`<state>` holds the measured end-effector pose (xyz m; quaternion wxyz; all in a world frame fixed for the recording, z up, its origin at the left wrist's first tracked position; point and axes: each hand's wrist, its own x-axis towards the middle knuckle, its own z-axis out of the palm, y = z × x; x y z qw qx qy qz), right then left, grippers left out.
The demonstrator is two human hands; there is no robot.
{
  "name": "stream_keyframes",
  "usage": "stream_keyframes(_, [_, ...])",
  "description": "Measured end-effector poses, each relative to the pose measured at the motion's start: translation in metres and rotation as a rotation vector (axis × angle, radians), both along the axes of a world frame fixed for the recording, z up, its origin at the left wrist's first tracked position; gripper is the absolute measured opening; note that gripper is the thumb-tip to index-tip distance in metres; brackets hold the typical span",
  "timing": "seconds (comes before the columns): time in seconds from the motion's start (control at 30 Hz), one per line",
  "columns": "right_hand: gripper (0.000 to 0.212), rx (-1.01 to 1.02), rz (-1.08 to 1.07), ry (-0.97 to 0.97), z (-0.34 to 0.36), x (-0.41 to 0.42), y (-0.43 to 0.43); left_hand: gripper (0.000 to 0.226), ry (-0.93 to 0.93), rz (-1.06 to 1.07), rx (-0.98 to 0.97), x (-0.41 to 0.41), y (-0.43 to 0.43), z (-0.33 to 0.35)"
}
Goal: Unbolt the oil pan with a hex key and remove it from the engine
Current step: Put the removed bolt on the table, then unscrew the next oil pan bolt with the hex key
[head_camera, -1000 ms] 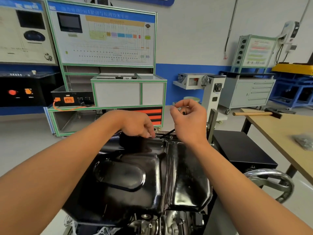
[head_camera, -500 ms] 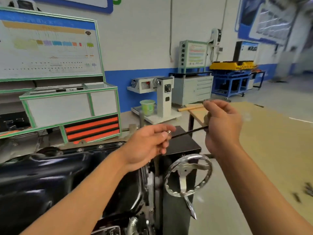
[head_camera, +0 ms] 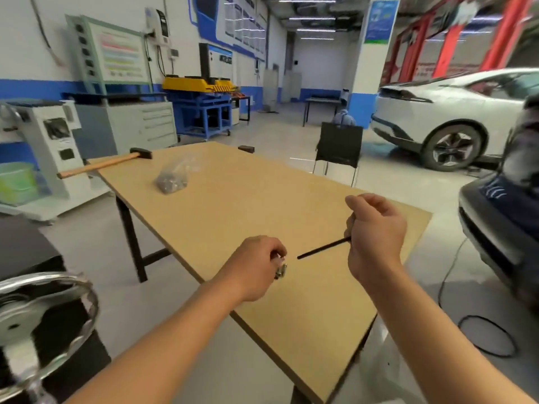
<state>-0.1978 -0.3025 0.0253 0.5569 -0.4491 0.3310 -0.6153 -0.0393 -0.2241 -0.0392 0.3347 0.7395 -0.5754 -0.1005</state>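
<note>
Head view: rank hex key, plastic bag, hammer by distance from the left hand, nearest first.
1. hex key, just right of the left hand, held in the right hand.
2. plastic bag, on the table, ahead and left.
3. hammer, table's far left corner, handle overhanging the edge.

Bare forearms (left grip, right grip likewise)

Flat wooden surface: plain light tan, black legs.
Thin metal hex key: black, lower centre.
Small metal bolts: shiny silver.
Long-handled hammer: pale wood handle, black head.
Crumpled plastic bag: clear, grey contents.
Parked car: white, upper right.
Wheeled metal cart: blue frame, yellow top.
Plastic bucket: light green, left edge.
Wall: white above a blue band.
</note>
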Motion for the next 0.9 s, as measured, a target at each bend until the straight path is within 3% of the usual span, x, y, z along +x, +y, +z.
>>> stream_keyframes(0.2, [0.021,0.073,-0.05,0.014,-0.032,-0.011,-0.026,0.018,-0.221,0.043,0.105,-0.003,-0.022,-0.022])
stream_keyframes(0.63, [0.018,0.093,0.007,0.034,-0.039,0.028,-0.02,0.013,-0.109,0.099,-0.076,0.02,-0.006,-0.02])
stream_keyframes(0.9, [0.012,-0.04,0.178,0.023,0.002,0.073,0.052,0.03,-0.108,-0.103,-0.006,0.044,0.089,0.061])
